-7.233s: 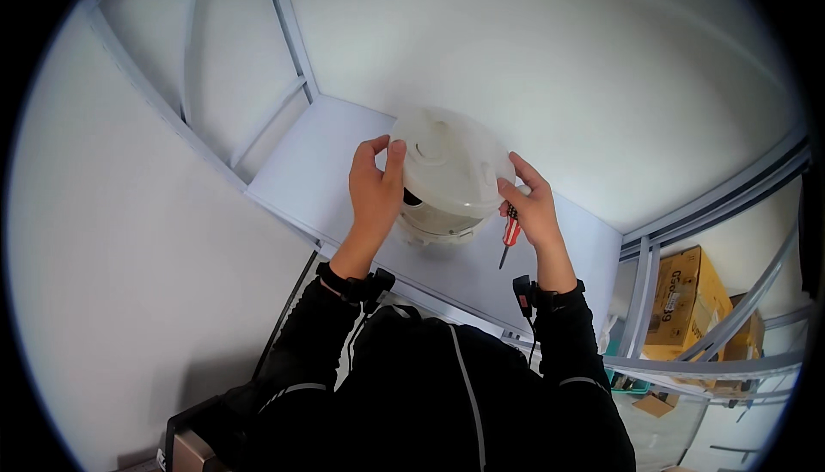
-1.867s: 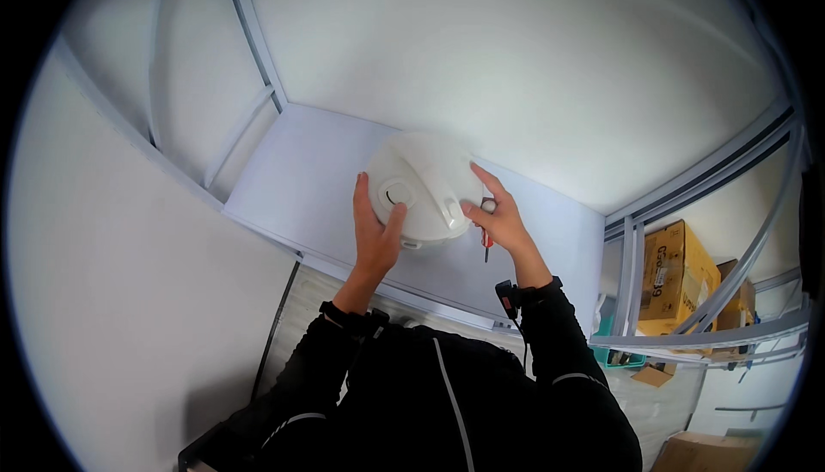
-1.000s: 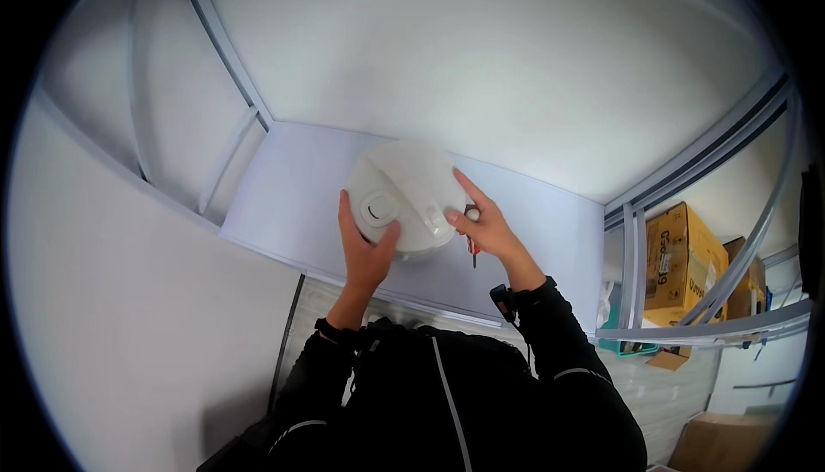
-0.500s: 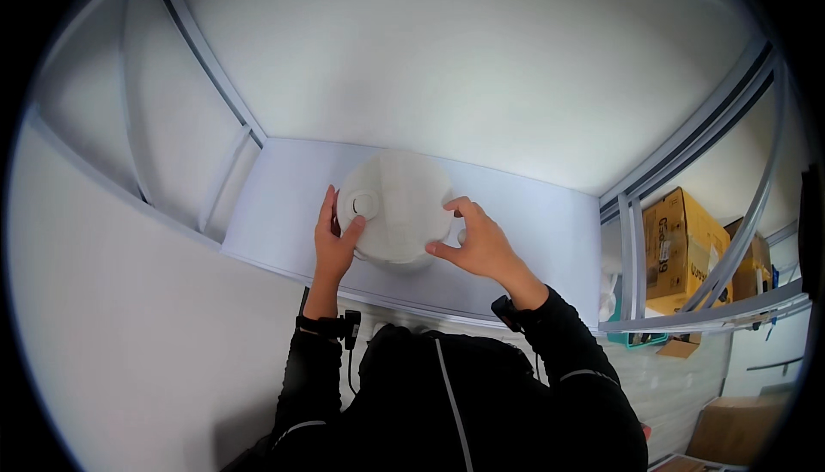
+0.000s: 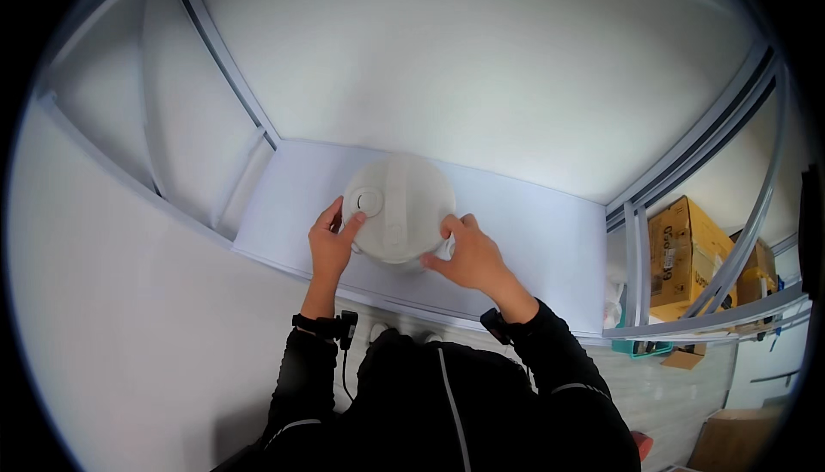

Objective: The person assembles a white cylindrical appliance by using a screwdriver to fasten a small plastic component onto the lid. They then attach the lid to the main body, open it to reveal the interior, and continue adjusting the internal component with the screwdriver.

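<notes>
While the lid (image 5: 421, 201) lies over the table (image 5: 533, 231) at frame centre, the left hand (image 5: 329, 248) holds its left edge, the right hand (image 5: 477, 259) its lower-right edge, between thumb and fingers.

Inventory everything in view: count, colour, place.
Lidded appliance: one, white, on the table
Table: one, pale lilac, centre
Wall: one, white, behind
Metal frame: one, grey, around the table
Large box: one, yellow, right
Other boxes: at least three, brown, right
Basket: one, teal, below the large box
Unclear object: one, red, lower right
Left hand: one, bare, appliance's left
Right hand: one, bare, appliance's right
Wristbands: two, black, wrists
Sleeves: two, black, bottom
</notes>
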Action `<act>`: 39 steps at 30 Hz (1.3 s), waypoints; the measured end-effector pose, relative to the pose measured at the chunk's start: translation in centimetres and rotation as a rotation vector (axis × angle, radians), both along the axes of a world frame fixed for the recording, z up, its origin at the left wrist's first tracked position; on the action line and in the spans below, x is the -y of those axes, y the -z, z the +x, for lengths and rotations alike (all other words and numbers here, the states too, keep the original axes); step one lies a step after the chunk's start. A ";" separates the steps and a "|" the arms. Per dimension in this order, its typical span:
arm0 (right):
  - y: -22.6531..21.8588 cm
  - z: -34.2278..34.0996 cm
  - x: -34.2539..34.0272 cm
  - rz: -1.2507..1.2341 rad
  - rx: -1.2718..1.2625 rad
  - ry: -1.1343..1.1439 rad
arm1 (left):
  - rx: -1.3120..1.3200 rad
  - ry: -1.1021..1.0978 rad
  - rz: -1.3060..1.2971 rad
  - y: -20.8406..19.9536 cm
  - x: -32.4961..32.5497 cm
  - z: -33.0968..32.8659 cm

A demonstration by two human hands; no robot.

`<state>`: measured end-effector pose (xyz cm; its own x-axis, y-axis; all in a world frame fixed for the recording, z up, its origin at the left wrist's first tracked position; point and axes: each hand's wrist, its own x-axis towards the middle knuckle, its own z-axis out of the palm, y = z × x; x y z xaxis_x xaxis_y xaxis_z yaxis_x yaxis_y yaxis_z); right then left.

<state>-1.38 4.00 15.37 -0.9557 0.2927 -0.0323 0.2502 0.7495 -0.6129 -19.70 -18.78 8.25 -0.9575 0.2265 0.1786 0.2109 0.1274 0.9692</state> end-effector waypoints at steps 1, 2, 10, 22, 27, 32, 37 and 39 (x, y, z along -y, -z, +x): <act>-0.2 0.1 0.5 -0.022 -0.001 -0.034 | 0.008 -0.009 0.008 -0.1 0.4 -0.6; -0.4 0.3 1.0 -0.043 -0.001 -0.067 | 0.005 -0.024 -0.001 -0.3 0.9 -1.4; -0.1 0.8 1.8 -0.298 -0.084 -0.280 | 0.046 0.125 0.009 -1.0 2.4 -6.9; -4.2 -7.2 11.1 -0.002 -0.133 0.187 | 0.102 0.496 0.276 3.5 2.3 -8.1; -4.4 -9.3 10.7 -0.285 -0.057 0.272 | 0.040 0.662 0.260 3.7 2.6 -8.0; -4.2 -10.0 11.9 -0.239 -0.065 0.320 | 0.011 0.734 0.160 3.5 3.1 -9.0; -4.7 -10.5 12.9 -0.208 -0.027 0.371 | -0.001 0.780 0.167 3.4 3.3 -9.2; -4.2 -10.9 12.8 -0.244 -0.063 0.394 | 0.000 0.803 0.157 3.5 3.4 -9.5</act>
